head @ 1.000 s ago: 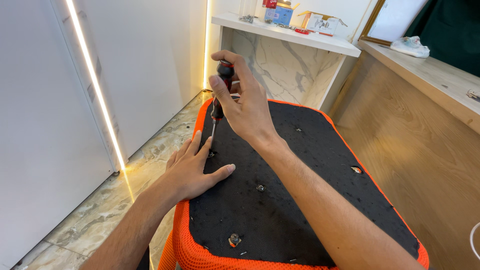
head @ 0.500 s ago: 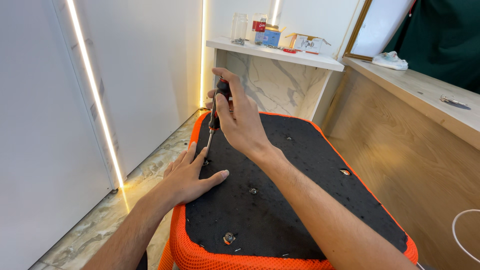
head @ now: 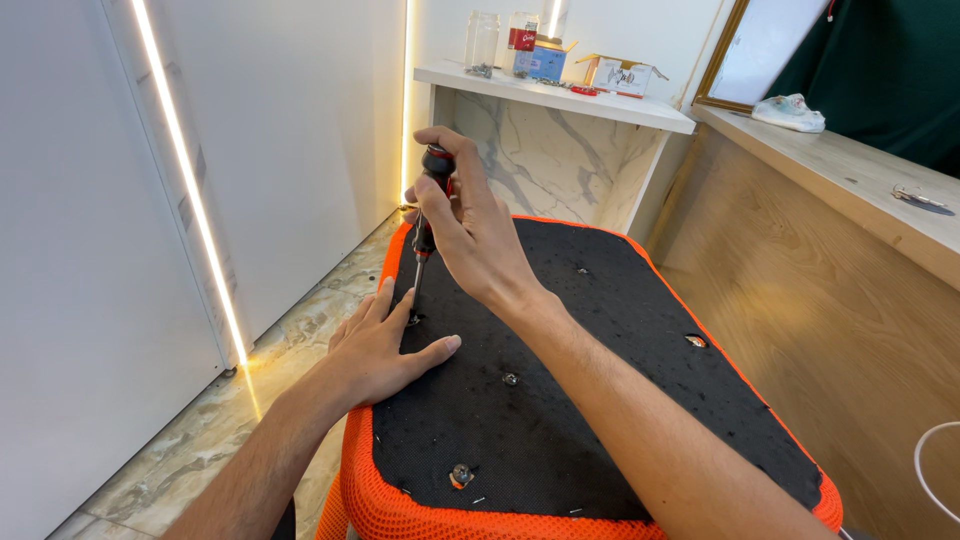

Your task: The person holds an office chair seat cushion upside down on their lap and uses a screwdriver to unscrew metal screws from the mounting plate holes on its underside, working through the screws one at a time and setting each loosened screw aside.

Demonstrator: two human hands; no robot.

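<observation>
Right hand [head: 478, 235] closed around the black-and-red handle of a screwdriver [head: 428, 215], fingers wrapped about its upper end; shaft upright, tip down at a fastener near the left edge of the black fabric underside [head: 560, 400]. Left hand [head: 385, 345] pressed flat on the same fabric just beside the tip, fingers spread wide, gripping nothing. Underside bordered by orange mesh upholstery [head: 370, 500], the seat lying upturned on a marble-patterned floor [head: 190, 450]. Further fasteners scattered over the fabric, one [head: 460, 475] near the front edge. Behind, a white shelf [head: 560, 95] bearing glass jars [head: 482, 42] and small boxes [head: 620, 72]. Wooden panel [head: 850, 290] to the right.
</observation>
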